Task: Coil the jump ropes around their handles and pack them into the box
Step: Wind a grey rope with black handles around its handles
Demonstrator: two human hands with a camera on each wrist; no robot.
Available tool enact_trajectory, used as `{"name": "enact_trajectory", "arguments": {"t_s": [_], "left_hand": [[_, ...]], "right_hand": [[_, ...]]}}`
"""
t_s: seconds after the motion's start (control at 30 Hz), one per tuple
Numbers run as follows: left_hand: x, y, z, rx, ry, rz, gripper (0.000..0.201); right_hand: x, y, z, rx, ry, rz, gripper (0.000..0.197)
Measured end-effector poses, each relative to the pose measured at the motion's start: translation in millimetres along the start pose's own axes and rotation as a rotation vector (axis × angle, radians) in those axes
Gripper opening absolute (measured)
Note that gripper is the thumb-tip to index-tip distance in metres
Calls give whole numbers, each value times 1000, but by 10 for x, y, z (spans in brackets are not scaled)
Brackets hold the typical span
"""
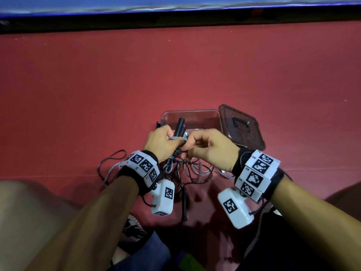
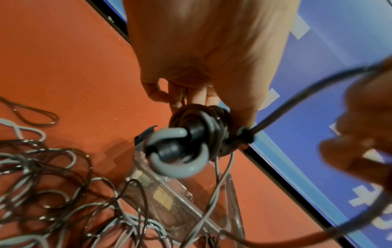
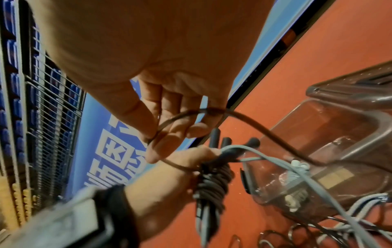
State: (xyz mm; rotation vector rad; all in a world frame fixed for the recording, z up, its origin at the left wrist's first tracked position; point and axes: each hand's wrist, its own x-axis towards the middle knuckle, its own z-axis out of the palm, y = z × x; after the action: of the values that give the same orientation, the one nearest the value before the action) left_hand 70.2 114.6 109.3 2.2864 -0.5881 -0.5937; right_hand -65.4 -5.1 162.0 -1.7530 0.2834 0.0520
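Note:
My left hand (image 1: 166,140) grips a bundle of black jump-rope handles (image 1: 179,127), held upright in front of the clear box (image 1: 213,112). Dark rope is coiled around the handles (image 3: 214,181), and a grey rope loop (image 2: 180,161) hangs at their lower end. Just right of the bundle, my right hand (image 1: 188,148) pinches the dark rope (image 3: 254,124) between thumb and fingers (image 3: 167,142). Loose grey and dark rope (image 1: 187,171) lies tangled on the floor under both hands. Another black handle (image 1: 184,204) lies on the floor nearer me.
The box's brown-tinted lid (image 1: 242,130) with a black handle lies right of the box. The floor is red mat (image 1: 175,71), ending at a blue board (image 1: 175,4) at the far side. My knees and a shoe (image 1: 134,229) are at the bottom.

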Motion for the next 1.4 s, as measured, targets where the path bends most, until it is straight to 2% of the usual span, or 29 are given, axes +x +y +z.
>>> {"name": "enact_trajectory", "arguments": {"t_s": [0.1, 0.23, 0.33, 0.47, 0.57, 0.7, 0.83, 0.93, 1.03, 1.13, 1.3, 1.4], "left_hand": [[15, -101, 0, -8, -5, -20, 32], [49, -138, 7, -46, -14, -32, 34], [82, -159, 18, -17, -42, -26, 29], [90, -228, 18, 29, -8, -40, 26], [113, -262, 12, 73, 15, -76, 28], [130, -274, 6, 148, 34, -101, 33], [116, -312, 3, 141, -1, -116, 30], [97, -284, 16, 33, -18, -78, 27], [95, -182, 6, -31, 4, -48, 27], [91, -96, -29, -91, 38, -15, 25], [53, 34, -65, -304, 16, 6, 25], [29, 103, -90, -342, 22, 46, 18]], "right_hand": [[-2, -112, -17, 102, 24, -51, 17], [15, -139, -137, 172, 148, -119, 23], [25, -149, -254, 223, 217, -119, 11], [37, -183, -361, 147, 228, -128, 8], [1, -221, -393, 213, 217, -174, 7], [-36, -289, -368, 298, 122, -239, 7], [-19, -334, -398, 371, 124, -286, 11], [-8, -321, -438, 233, 131, -254, 8], [28, -204, -443, 11, 130, -140, 7], [60, -16, -413, -299, 18, -29, 10], [68, 123, -337, -630, -29, 78, 15], [91, 230, -349, -851, -147, 192, 17]]}}
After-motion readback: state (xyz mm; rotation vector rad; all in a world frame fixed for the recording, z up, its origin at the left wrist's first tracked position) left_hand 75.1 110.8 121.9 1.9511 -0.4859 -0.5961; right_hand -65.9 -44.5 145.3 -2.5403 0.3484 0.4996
